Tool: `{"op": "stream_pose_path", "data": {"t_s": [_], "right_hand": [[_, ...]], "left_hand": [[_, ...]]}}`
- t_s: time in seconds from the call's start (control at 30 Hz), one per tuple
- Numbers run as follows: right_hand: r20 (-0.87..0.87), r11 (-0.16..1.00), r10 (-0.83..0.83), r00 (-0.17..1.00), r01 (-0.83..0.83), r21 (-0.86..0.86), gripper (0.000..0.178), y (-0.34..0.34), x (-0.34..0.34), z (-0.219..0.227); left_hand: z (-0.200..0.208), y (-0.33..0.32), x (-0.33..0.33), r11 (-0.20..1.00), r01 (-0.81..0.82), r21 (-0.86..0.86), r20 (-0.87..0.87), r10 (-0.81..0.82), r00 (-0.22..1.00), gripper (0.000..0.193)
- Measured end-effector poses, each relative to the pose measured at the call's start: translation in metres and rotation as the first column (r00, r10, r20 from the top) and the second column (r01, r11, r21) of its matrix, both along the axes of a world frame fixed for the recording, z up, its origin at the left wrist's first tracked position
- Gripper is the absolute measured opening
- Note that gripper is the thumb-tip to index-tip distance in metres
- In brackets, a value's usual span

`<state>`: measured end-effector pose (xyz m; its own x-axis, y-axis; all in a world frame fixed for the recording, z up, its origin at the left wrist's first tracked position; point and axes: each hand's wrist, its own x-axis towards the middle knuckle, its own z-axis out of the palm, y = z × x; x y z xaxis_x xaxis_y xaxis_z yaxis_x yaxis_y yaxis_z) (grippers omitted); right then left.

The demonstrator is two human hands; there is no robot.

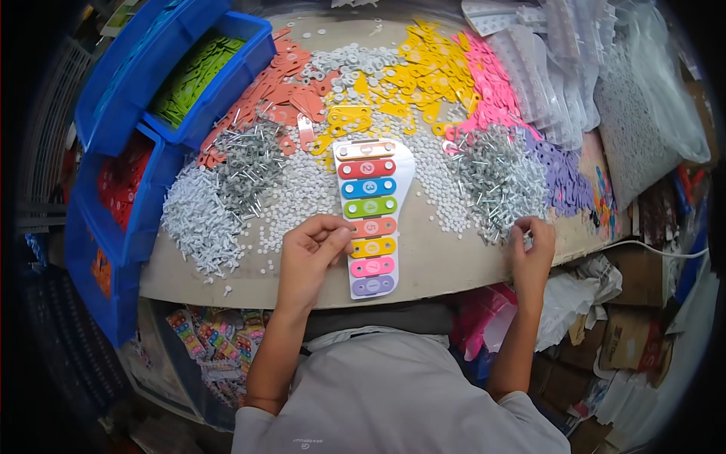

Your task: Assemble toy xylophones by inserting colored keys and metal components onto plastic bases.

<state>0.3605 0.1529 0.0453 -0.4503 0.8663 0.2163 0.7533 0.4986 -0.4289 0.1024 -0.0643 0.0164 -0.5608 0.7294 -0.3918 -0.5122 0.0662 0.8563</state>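
A small toy xylophone with a white base (pixel 405 170) lies on the table in front of me, its coloured bars in a column. White caps sit at the ends of the upper bars; the lower bars show bare holes. My left hand (pixel 311 253) is pinched at the left end of the coral bar (pixel 375 227); what its fingertips hold, if anything, is too small to name. At the near edge of the right-hand pile of metal pins (pixel 499 185), my right hand (pixel 533 253) has its fingers curled together, and their tips hide whatever is between them.
White plastic pegs (pixel 200 216) and more metal pins (pixel 253 163) are heaped at left, with small white caps (pixel 302 189) scattered between. Coral, yellow (pixel 435 68), pink and purple bars lie behind. Blue bins (pixel 212 83) stand left; clear plastic trays (pixel 529 72) and a bag (pixel 643 113) right.
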Motion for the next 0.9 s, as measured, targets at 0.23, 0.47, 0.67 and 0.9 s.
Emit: {"op": "stream_pose_path", "data": {"t_s": [0.23, 0.47, 0.67, 0.9], "right_hand": [[0.061, 0.995, 0.078, 0.995, -0.074, -0.073, 0.006, -0.021, 0.002, 0.003], [0.037, 1.000, 0.012, 0.999, -0.013, 0.015, 0.009, -0.012, 0.008, -0.005], [0.168, 0.996, 0.056, 0.984, -0.066, 0.055, 0.011, -0.017, -0.002, -0.009], [0.115, 0.992, -0.002, 0.993, -0.012, 0.123, 0.011, -0.019, -0.002, -0.013]], "left_hand": [[0.002, -0.002, 0.000, 1.000, -0.008, -0.024, -0.034, 0.007, 0.999, 0.013], [-0.001, -0.005, -0.002, 1.000, -0.011, -0.029, -0.038, 0.010, 0.999, 0.014], [-0.008, -0.002, 0.000, 1.000, -0.026, -0.014, -0.060, 0.025, 0.998, 0.012], [-0.005, 0.001, -0.002, 1.000, 0.012, 0.016, 0.006, -0.013, 1.000, 0.015]]}}
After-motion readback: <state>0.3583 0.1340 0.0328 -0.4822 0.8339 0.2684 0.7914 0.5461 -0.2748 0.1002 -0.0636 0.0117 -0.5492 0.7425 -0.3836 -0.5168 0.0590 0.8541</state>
